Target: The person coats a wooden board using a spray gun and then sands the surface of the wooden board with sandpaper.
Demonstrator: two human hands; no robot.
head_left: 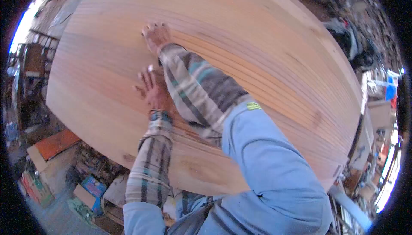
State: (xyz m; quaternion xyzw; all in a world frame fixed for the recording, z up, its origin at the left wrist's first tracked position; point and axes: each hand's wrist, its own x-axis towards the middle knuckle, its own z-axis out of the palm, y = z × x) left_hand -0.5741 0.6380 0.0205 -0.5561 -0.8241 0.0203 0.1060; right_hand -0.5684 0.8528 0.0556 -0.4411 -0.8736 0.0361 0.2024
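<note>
A broad light-brown wooden panel [98,80] with straight grain lines and a few knots fills most of the view. My left hand [153,90] lies on it palm down, fingers spread apart. A small bright spot shows at one of its fingertips. Farther up the panel, my right hand [156,36] rests with its fingers apart and a little bent, tips on the wood. The right forearm crosses above the panel from the lower right. No tool shows in either hand; what lies under the palms is hidden.
Below the panel's left edge lie an orange-red board [57,144], a blue packet [93,186] and scattered clutter on the floor. Dark wooden furniture [34,59] stands at the far left. Dark bundled items [352,42] and more clutter lie beyond the right edge.
</note>
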